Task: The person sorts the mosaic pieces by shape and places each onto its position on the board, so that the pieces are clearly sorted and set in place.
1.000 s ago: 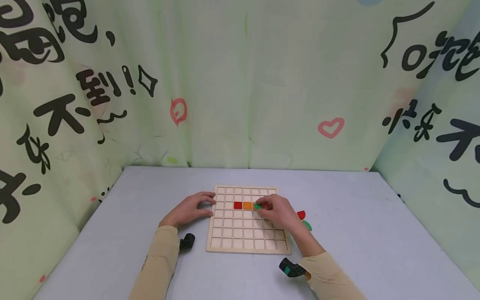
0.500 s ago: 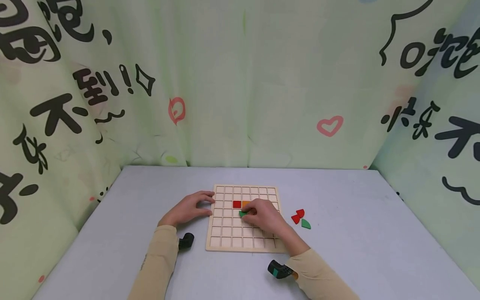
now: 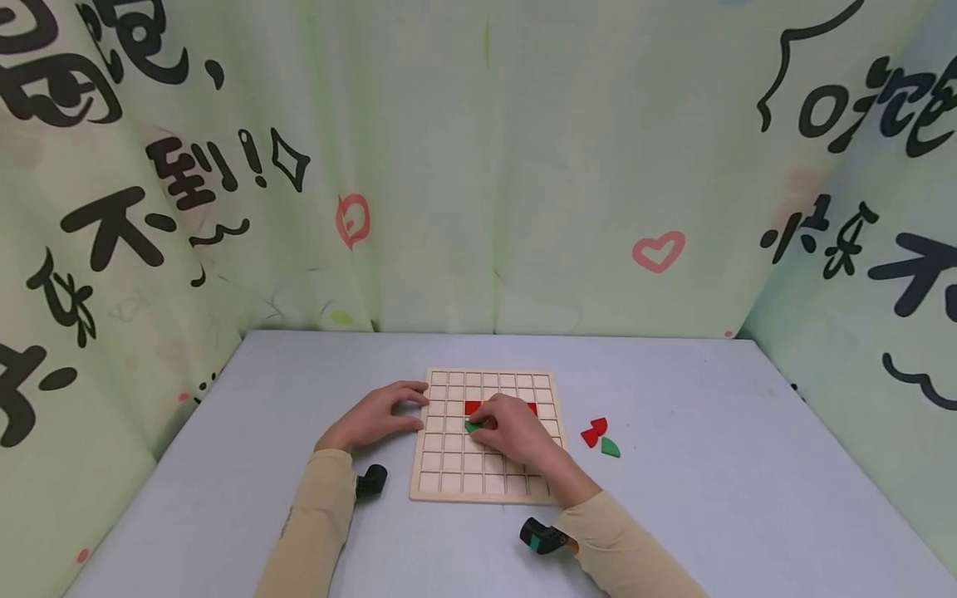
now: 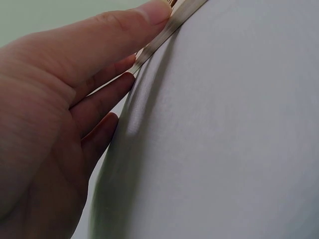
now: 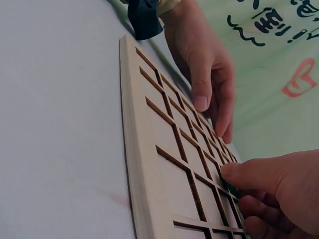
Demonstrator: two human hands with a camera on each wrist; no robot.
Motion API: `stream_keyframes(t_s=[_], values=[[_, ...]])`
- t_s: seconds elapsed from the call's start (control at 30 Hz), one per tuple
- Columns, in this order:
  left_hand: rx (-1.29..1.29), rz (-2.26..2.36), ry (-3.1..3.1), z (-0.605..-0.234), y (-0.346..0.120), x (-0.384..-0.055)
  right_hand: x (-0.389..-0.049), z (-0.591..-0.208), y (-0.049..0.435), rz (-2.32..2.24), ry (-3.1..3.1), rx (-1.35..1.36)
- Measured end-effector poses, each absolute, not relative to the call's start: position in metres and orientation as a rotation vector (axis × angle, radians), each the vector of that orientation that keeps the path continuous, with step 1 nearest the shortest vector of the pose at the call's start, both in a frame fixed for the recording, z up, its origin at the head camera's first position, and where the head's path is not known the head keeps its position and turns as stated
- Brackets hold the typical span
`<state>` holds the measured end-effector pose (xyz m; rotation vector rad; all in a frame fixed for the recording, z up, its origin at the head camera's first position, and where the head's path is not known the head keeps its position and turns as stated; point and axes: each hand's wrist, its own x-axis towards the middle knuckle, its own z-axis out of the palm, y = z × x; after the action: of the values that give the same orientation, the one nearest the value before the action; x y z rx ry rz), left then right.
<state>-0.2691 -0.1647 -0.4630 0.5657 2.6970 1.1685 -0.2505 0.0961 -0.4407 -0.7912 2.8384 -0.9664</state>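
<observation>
A wooden grid board (image 3: 441,482) lies flat on the table. My left hand (image 3: 377,415) rests at its left edge, fingertips and thumb touching the rim, as the left wrist view also shows. My right hand (image 3: 512,432) is over the middle of the grid and pinches a small green piece (image 3: 471,426) between thumb and fingers, close over a cell. The right wrist view shows the green piece (image 5: 232,189) partly hidden by the fingers. A red square (image 3: 473,407) lies in a cell just beyond it. Another red piece (image 3: 532,408) shows past the knuckles; the hand covers cells between.
To the right of the board lie two loose red pieces (image 3: 591,437) and a green quarter-circle piece (image 3: 610,447). The white table (image 3: 710,465) extends around the board. Behind and beside it hang printed green curtains (image 3: 568,166).
My right hand has moved left across the board and slightly nearer with the green piece, uncovering the loose pieces and the red one on the right. My left hand has stayed at the edge.
</observation>
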Motion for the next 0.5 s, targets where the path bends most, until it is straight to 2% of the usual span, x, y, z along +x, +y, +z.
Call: stream_keyframes(t_s=[0.5], values=[[0.587,1.163,2.700,-0.4628,-0.1652,-0.2686,-0.2538,-0.4449,0.0927,-0.974,2.887,-0.799]])
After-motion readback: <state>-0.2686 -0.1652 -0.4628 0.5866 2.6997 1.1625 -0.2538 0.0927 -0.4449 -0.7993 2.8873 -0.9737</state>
